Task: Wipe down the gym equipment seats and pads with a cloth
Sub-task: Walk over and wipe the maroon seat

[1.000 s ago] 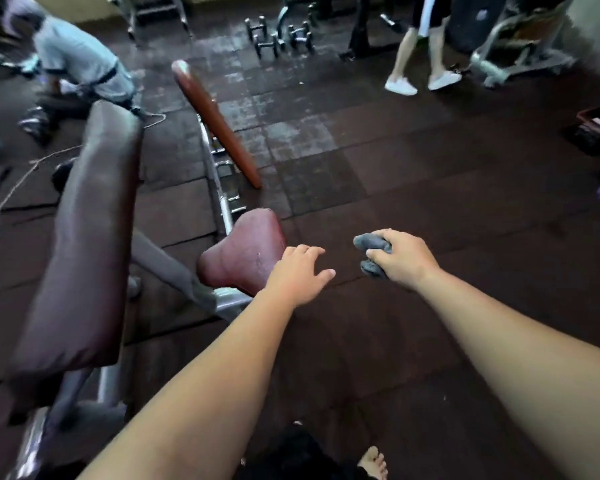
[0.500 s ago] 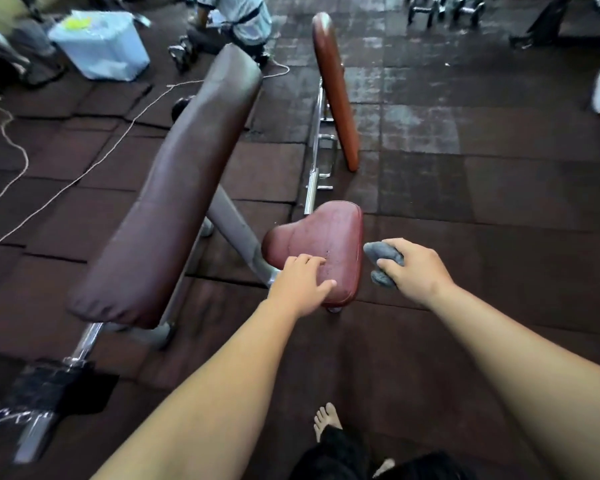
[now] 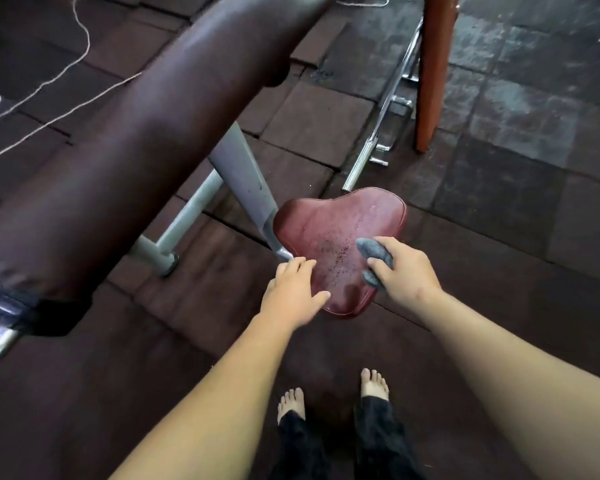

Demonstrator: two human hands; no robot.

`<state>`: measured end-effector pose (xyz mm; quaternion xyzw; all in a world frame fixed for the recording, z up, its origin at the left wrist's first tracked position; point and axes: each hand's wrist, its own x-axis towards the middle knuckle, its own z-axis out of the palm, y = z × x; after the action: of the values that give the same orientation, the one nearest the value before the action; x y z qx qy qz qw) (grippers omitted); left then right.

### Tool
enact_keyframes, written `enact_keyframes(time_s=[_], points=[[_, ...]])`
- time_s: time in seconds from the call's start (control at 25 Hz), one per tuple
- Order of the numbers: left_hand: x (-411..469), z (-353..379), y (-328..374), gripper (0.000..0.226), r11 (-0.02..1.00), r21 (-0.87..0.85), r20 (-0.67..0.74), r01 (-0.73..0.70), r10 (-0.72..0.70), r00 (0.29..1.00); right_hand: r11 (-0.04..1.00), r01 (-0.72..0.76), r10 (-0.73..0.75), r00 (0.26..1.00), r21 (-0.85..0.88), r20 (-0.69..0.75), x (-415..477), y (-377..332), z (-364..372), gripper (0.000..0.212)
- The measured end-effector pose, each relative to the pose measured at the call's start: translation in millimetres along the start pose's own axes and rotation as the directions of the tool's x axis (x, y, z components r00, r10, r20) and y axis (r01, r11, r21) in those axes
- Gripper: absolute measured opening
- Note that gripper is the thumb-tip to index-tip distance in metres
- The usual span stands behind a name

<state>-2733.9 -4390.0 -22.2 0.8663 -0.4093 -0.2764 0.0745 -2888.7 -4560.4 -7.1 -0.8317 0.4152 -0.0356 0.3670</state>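
Note:
A small dark red seat pad (image 3: 336,233) with a speckled, worn top sits low in front of me on a grey metal frame (image 3: 243,181). My right hand (image 3: 404,271) is closed around a bunched grey cloth (image 3: 374,252) and rests on the seat's right side. The left hand (image 3: 293,294) lies flat on the seat's near left edge, fingers spread, holding nothing. A long dark brown back pad (image 3: 136,133) slants from upper middle down to the left, well above the seat.
A second, orange-brown pad (image 3: 433,71) on a chrome rail (image 3: 378,133) stands behind the seat at the upper right. A thin cord (image 3: 59,109) lies on the tiled rubber floor at the left. My bare feet (image 3: 373,384) stand just below the seat.
The view has dropped and closed in on the seat. My right hand moved with the cloth from beside the seat onto its top. The left hand stayed at the near edge.

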Motion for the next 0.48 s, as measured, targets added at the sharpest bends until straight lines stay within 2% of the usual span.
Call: enact_keyframes(time_s=[0.12, 0.32, 0.4, 0.48], points=[[15, 27, 3, 0.089, 0.995, -0.021, 0.029, 0.099, -0.098, 0.995, 0.999, 0.041, -0.040, 0.999, -0.022, 0.033, 26, 24, 16, 0.044], [42, 54, -2, 0.108, 0.991, -0.032, 0.007, 0.131, -0.131, 0.991, 0.990, 0.122, -0.120, 0.992, -0.068, 0.039, 56, 50, 49, 0.050], [55, 62, -11, 0.112, 0.992, -0.027, -0.016, 0.127, -0.127, 0.992, 0.971, 0.208, -0.191, 0.971, -0.119, 0.144, 63, 57, 71, 0.057], [63, 70, -22, 0.113, 0.994, -0.013, -0.024, 0.111, -0.111, 0.994, 0.905, 0.325, -0.257, 0.932, -0.276, 0.254, 64, 64, 96, 0.069]])
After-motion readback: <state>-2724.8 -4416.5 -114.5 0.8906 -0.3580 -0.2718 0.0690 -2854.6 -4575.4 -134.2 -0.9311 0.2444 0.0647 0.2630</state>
